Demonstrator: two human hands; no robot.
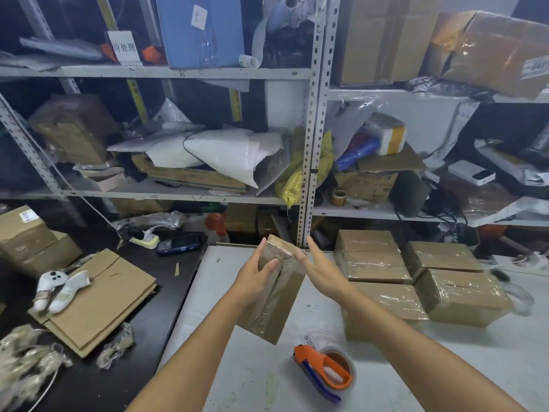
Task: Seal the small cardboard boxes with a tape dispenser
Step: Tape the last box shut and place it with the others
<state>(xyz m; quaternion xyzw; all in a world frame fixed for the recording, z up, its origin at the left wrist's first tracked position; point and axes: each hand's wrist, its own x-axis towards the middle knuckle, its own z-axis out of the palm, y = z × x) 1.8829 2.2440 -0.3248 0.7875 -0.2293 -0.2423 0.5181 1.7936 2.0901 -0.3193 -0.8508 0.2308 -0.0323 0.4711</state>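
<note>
left hand [258, 273] fingers grip taped box [276, 301] | right hand [322, 270] fingers straight (beside box)

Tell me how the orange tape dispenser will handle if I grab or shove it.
The tape dispenser looks like hard plastic, so it should lift without flexing. It seems to lie on its side on the table, so a shove would probably slide it, not roll it. Holding one tape roll, it is likely light.

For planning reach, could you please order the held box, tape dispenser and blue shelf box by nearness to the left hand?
1. Held box, gripped by the left hand.
2. Tape dispenser, on the table, lower right.
3. Blue box, top shelf.
</note>
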